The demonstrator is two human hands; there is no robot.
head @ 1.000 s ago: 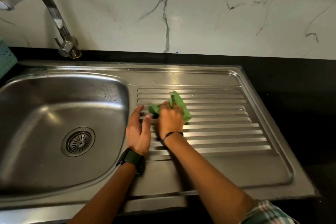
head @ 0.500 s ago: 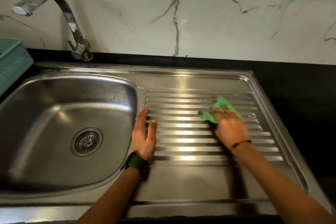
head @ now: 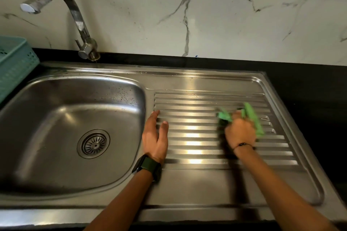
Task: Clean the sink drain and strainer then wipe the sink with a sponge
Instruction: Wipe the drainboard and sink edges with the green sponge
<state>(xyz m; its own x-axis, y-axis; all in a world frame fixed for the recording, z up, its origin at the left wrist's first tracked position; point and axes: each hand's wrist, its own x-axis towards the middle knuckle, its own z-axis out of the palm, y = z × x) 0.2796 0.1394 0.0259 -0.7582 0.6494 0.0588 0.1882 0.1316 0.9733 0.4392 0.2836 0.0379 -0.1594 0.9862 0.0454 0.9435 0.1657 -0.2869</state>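
A stainless steel sink (head: 62,99) has a round drain strainer (head: 93,144) in the bottom of its basin. To its right lies the ribbed draining board (head: 195,103). My right hand (head: 239,130) presses a green sponge (head: 252,116) onto the right part of the ribs; hand and sponge are blurred. My left hand (head: 155,136) lies flat and open on the left end of the ribs, beside the basin's edge, with a dark watch on the wrist.
A curved metal faucet (head: 75,17) stands behind the basin against the white marble wall. A teal plastic basket (head: 15,62) sits at the far left. Black countertop (head: 309,88) surrounds the sink at the back and right.
My right hand has slid the green sponge from next to my left hand rightward across the ribs. My left hand has stayed flat in place. The view shifted right.
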